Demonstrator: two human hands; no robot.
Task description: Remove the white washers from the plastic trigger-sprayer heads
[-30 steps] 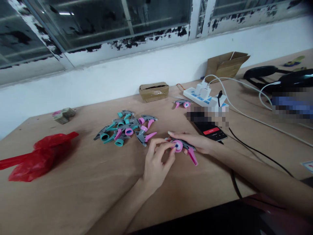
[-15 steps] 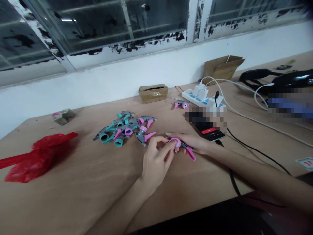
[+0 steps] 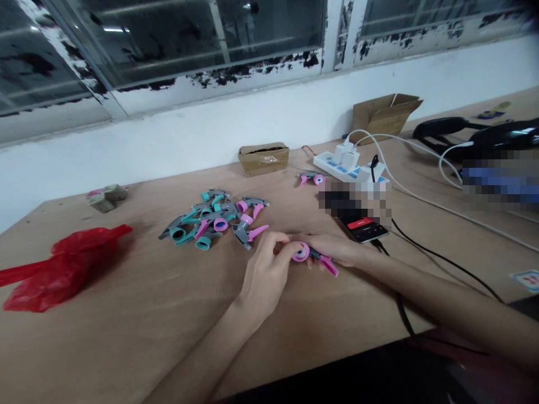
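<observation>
My right hand (image 3: 337, 248) lies low over the wooden table (image 3: 147, 314) and holds a grey spray trigger head with a pink cap and pink lever (image 3: 314, 256). My left hand (image 3: 265, 269) pinches the pink cap at the front of that same piece, fingers curled. A heap of several more trigger heads (image 3: 214, 221), teal and pink on grey, sits just left of my hands. One further pink trigger head (image 3: 312, 178) lies alone farther back.
A red plastic bag (image 3: 63, 264) lies at the left. A phone (image 3: 362, 227) with a red bar on screen, a white power strip (image 3: 349, 165) with cables, two cardboard boxes (image 3: 264, 157) (image 3: 383, 115) and black gear (image 3: 475, 132) stand behind and right. A white wall closes the far edge.
Both hands stay on the pink trigger head. My left fingers have closed tighter onto the cap and the piece has tilted slightly; the view shifted a little.
</observation>
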